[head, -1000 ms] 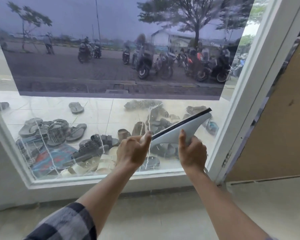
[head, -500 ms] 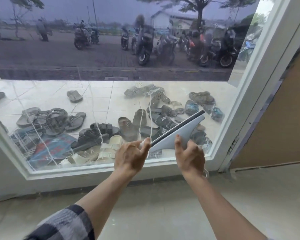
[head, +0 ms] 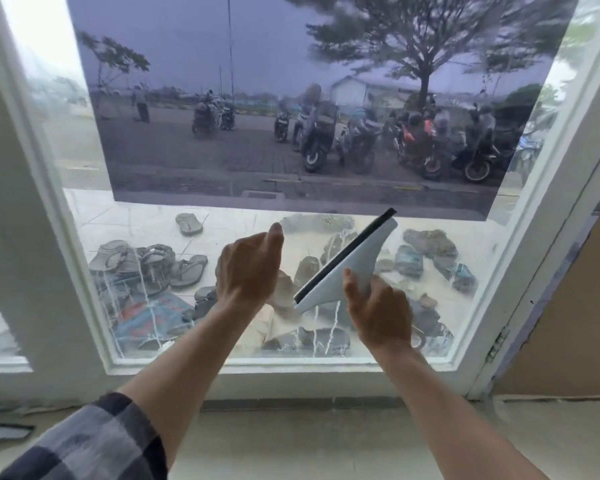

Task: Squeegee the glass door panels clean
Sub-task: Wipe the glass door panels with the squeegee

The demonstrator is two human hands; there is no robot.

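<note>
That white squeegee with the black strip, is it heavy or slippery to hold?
Probably light: the right hand alone holds the squeegee by its narrow end, tilted steeply. The black edge looks like rubber, so likely bendy there and stiff in the white body. Wet streaks on the glass panel suggest it may get slippery.

Beyond the glass, a pale tiled floor carries a scatter of footwear. A single sandal lies far left, apart from the rest. A cluster of sandals sits at the left, with a blue and red mat nearer, touching them. More shoes spread to the right. Indoors, a plain light floor runs along the frame's foot, a dark flat scrap lying at its left edge.
</note>
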